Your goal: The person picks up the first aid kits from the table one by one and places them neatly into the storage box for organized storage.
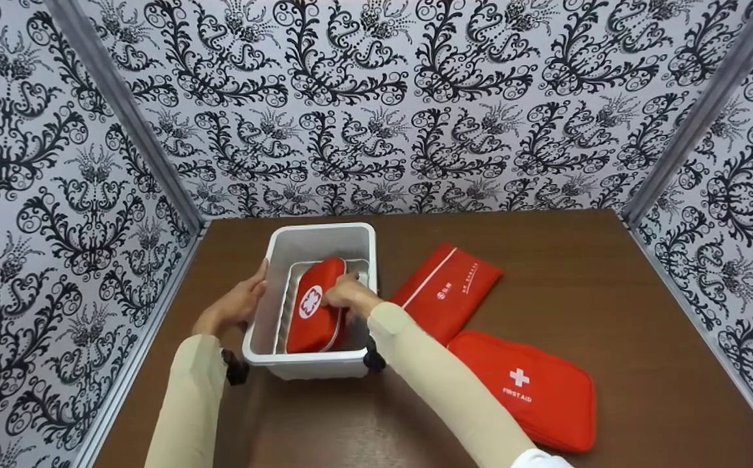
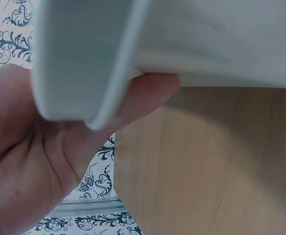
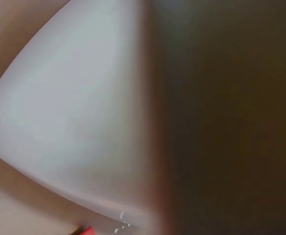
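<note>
A white plastic bin (image 1: 292, 358) stands on the table. My left hand (image 1: 237, 304) holds its left side. In the left wrist view, the hand (image 2: 40, 147) is at the bin's rim (image 2: 116, 83), with a digit reaching along the outer wall. Inside the bin, a red pouch (image 1: 298, 328) with a white round emblem leans at a slant. My right hand (image 1: 352, 294) reaches over the bin's right side and grips the pouch by its right edge; its fingertips are partly hidden. The right wrist view is filled mostly by the bin's pale outer wall (image 3: 69, 107) and a dark blur.
Right of the bin, a flat red pouch (image 1: 458, 292) with a white stripe lies on the brown table (image 1: 558, 279). A red first aid bag (image 1: 558, 403) with a white cross overlaps its near end, partly beneath my right forearm. Patterned walls (image 1: 376, 130) enclose the table's back and sides.
</note>
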`<state>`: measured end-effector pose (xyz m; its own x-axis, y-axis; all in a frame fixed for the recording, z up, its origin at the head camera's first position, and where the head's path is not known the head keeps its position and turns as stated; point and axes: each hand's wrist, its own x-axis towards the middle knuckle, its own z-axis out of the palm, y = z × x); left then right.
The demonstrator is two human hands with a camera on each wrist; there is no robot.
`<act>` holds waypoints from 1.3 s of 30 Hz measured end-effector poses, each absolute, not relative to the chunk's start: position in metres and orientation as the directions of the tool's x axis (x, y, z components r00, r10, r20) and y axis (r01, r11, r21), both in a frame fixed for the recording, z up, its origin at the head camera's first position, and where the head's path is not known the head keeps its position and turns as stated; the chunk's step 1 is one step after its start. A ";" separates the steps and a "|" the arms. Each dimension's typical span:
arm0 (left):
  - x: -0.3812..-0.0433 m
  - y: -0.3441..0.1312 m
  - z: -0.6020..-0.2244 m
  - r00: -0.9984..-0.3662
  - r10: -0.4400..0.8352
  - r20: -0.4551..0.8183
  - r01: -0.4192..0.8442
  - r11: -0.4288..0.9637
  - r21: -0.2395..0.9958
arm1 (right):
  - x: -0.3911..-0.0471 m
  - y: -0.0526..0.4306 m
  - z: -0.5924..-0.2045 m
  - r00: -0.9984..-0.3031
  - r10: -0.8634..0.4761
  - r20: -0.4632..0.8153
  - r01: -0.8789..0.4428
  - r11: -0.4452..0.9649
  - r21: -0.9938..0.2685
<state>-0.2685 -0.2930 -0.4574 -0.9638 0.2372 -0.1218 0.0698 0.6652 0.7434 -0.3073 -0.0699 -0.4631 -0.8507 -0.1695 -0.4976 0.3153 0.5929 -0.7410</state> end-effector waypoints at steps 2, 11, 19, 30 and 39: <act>-0.267 -0.292 -0.458 -0.959 0.235 -0.158 0.037 0.655 0.755 | -0.307 -0.072 -0.464 -0.849 -0.170 -0.500 0.319 0.590 -0.742; -0.264 -0.289 -0.457 -0.954 0.224 -0.199 -0.012 0.633 0.774 | -0.305 -0.076 -0.458 -0.860 -0.210 -0.466 0.296 0.540 -0.788; -0.265 -0.288 -0.456 -0.958 0.220 -0.185 -0.002 0.639 0.769 | -0.307 -0.066 -0.454 -0.875 -0.221 -0.431 0.217 0.617 -0.756; -0.269 -0.290 -0.458 -0.960 0.255 -0.120 0.087 0.673 0.735 | -0.318 -0.063 -0.467 -0.820 -0.249 -0.515 0.298 0.582 -0.756; -0.267 -0.292 -0.457 -0.952 0.255 -0.170 0.026 0.621 0.784 | -0.302 -0.054 -0.441 -0.824 -0.302 -0.479 0.287 0.507 -0.813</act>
